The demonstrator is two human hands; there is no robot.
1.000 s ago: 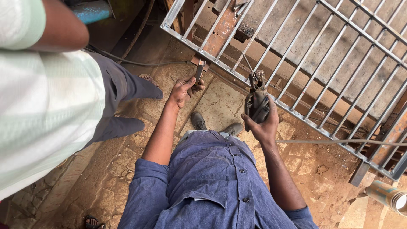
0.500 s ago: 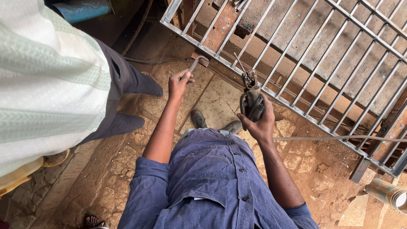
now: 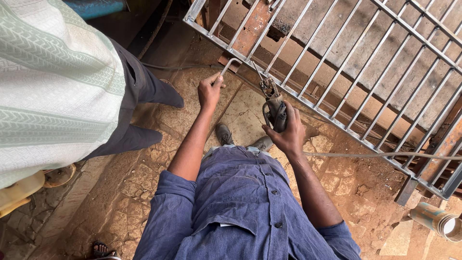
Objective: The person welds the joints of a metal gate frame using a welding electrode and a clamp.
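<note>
- Looking down from the wearer's head, the view shows two bare forearms in rolled blue sleeves reaching toward a grey metal gate point(image 3: 365, 72) that lies tilted across the frame from twelve o'clock to four o'clock.
- The left hand point(image 3: 210, 91), at about eleven o'clock from the centre, has its fingers point(image 3: 217, 80) pinched together on a small bent metal rod point(image 3: 230, 64); the rod's far end touches the gate's lower rail.
- The right hand point(image 3: 288, 132), just right of centre, has its fingers clamped around the dark handle of an electrode holder point(image 3: 273, 102), whose tip sits against the same rail near twelve o'clock of the hand.
- A thin cable point(image 3: 375, 155) runs from that hand toward three o'clock and leaves the frame.
- Between the two arms, two dusty shoes point(image 3: 224, 133) stand on the cracked stone floor point(image 3: 144, 178).
- A second person point(image 3: 57, 86) stands at nine o'clock, in a pale green patterned top and dark trousers, well apart from both hands.
- A rusty flat bar point(image 3: 250, 24) lies under the gate near twelve o'clock.
- A short pipe point(image 3: 435, 220) lies at the five o'clock corner.
</note>
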